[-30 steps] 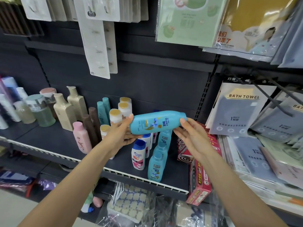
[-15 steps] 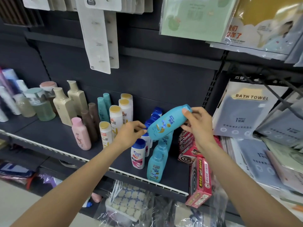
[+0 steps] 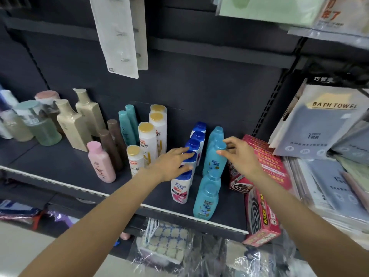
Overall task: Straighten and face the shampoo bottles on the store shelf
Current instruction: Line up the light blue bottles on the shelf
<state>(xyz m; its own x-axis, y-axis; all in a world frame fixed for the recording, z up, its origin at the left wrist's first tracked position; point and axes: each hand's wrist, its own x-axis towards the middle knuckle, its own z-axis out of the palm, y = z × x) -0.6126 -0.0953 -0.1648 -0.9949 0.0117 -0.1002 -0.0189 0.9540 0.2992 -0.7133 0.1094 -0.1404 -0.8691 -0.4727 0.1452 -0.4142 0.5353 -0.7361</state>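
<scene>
A tall light-blue shampoo bottle [image 3: 213,158] stands upright in a row of light-blue bottles [image 3: 206,200] on the dark shelf [image 3: 60,162]. My right hand [image 3: 236,154] pinches its cap from the right with thumb and fingers. My left hand [image 3: 173,162] lies with straight fingers on the blue caps of the white bottles [image 3: 179,188] just to the left. Further left stand white bottles with gold caps [image 3: 147,140], teal tubes [image 3: 125,126], brown bottles [image 3: 110,144] and a pink bottle [image 3: 100,162].
Red boxes with a coil picture [image 3: 259,208] crowd the shelf's right end, beside bath towel packs [image 3: 323,124]. Beige bottles [image 3: 73,124] and green jars [image 3: 38,124] stand at the left. Hanging cards [image 3: 119,37] dangle above. Wrapped goods [image 3: 165,240] sit below the shelf.
The light-blue bottle went from tilted in the air, held by both hands, to upright in its row. My left hand let go and moved onto the blue caps.
</scene>
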